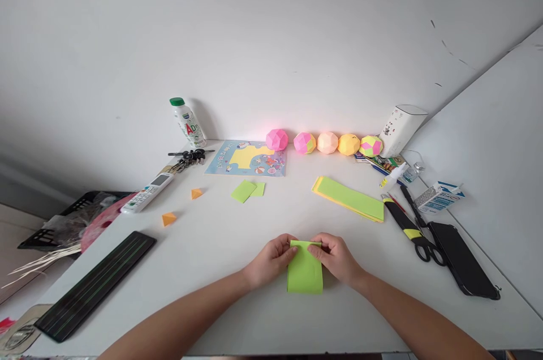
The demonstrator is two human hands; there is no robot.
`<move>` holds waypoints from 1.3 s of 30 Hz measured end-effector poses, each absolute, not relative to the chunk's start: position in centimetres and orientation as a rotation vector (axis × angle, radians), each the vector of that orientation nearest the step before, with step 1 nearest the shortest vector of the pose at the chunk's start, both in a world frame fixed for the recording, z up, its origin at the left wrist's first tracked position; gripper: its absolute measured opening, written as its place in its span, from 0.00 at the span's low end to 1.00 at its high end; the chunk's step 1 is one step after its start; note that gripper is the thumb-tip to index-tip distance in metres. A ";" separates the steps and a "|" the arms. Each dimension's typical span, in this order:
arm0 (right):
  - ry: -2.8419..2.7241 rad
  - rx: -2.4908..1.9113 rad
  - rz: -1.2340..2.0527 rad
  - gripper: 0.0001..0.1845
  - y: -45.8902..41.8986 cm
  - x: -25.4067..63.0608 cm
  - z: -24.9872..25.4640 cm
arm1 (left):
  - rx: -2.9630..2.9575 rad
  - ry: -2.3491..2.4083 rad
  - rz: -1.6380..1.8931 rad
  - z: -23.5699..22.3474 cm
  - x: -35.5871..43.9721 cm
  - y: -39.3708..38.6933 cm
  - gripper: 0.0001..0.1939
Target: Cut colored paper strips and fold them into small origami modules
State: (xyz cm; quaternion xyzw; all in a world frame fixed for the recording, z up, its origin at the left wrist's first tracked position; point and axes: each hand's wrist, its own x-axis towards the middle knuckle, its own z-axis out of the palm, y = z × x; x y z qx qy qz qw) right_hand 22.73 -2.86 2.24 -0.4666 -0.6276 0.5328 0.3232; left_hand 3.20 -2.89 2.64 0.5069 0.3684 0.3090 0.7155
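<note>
A bright green paper strip (pixel 304 275), bent over at its top edge, is held up between both hands near the front of the table. My left hand (pixel 274 258) pinches its upper left corner, thumb in front and fingers behind. On the other side, my right hand (pixel 337 258) grips the upper right corner the same way. Beyond the hands lie two small green paper squares (pixel 244 191), partly overlapping. To the right rests a stack of green and yellow paper strips (pixel 350 197). Two small folded orange paper pieces (pixel 168 218) sit at the left.
Several faceted paper balls (pixel 328 142) line the wall beside a blue card (pixel 216 163). A white bottle (pixel 189 125), keys (pixel 189 161), a remote (pixel 148 192) and a dark striped strip (pixel 97 283) are left. Scissors (pixel 428 249), a utility knife (pixel 401 217) and a black phone (pixel 462 261) are right.
</note>
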 end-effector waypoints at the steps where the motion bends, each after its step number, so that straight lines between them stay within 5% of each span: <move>1: -1.647 -1.223 1.394 0.13 -2.9 22.7 2.2 | 1.129 0.818 0.681 2.7 3.2 -2.9 0.19; 39: -1.632 -1.241 1.431 0.14 -2.9 22.6 2.4 | 1.242 0.888 0.646 2.5 2.8 -2.9 0.21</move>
